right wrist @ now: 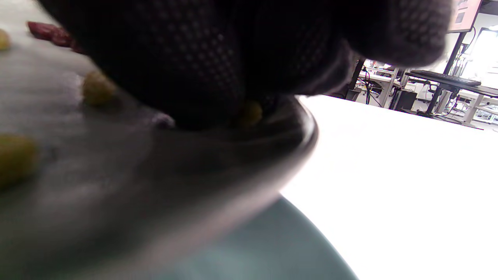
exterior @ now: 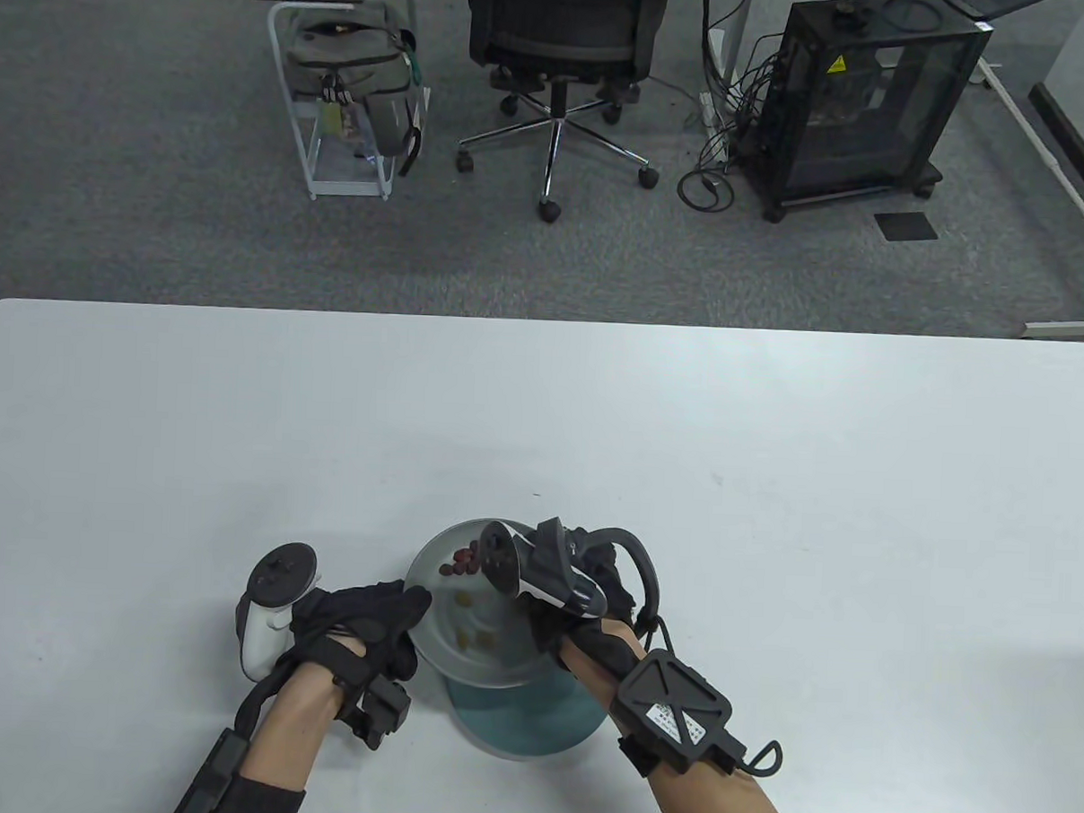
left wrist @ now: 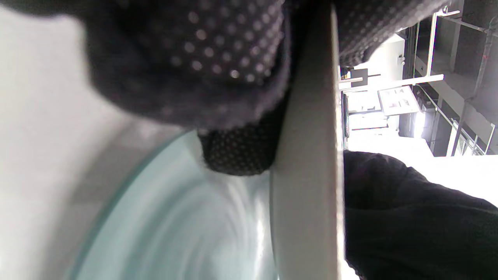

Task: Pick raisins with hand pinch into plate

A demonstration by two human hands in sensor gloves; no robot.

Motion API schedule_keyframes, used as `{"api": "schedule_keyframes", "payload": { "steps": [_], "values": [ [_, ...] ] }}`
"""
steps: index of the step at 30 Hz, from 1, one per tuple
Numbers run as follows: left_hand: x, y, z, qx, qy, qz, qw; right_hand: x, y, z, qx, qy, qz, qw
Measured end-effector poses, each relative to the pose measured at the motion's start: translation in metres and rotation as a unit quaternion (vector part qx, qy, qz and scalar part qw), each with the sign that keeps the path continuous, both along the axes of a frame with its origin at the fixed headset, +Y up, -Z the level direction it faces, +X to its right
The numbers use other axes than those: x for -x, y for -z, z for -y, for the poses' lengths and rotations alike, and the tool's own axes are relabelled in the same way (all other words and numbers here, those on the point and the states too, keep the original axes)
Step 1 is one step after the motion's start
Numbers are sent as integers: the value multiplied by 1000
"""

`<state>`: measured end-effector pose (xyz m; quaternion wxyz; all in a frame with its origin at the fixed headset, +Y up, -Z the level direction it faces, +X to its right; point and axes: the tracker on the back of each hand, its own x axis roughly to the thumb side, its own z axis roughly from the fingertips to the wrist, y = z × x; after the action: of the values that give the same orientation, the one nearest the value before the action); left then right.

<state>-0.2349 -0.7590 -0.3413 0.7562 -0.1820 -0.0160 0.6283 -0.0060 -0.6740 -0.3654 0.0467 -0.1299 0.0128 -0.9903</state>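
A grey dish [exterior: 486, 666] is held tilted over a teal plate [exterior: 537, 725] near the table's front edge. It holds yellow raisins [exterior: 476, 639] and a cluster of red ones [exterior: 463, 560]. My left hand [exterior: 389, 611] grips the dish's left rim; in the left wrist view its fingers [left wrist: 233, 155] clamp the rim [left wrist: 307, 175] above the teal plate [left wrist: 186, 233]. My right hand [exterior: 537, 611] reaches into the dish from the right. In the right wrist view its fingertips [right wrist: 214, 58] press down beside a yellow raisin [right wrist: 251, 112]; whether they pinch it is hidden.
The white table [exterior: 772, 488] stretches wide to the left, right and far side of the dishes. Beyond its far edge are an office chair [exterior: 558, 39], a cart with a backpack [exterior: 355, 66] and a black cabinet [exterior: 865, 97] on the floor.
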Motion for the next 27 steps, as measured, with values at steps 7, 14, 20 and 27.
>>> {"api": "schedule_keyframes", "payload": {
  "steps": [7,14,20,27],
  "values": [
    [-4,-1,0,2,23,2,1000,-6,1,1,8,18,3,1000],
    [-1,0,0,7,22,-7,1000,-14,0,-14,6,72,-1,997],
    [7,2,-3,-8,16,-16,1000,-25,-4,-35,1,129,3,992],
    [20,4,0,1,6,-45,999,-42,-13,-42,6,190,21,981]
  ]
}}
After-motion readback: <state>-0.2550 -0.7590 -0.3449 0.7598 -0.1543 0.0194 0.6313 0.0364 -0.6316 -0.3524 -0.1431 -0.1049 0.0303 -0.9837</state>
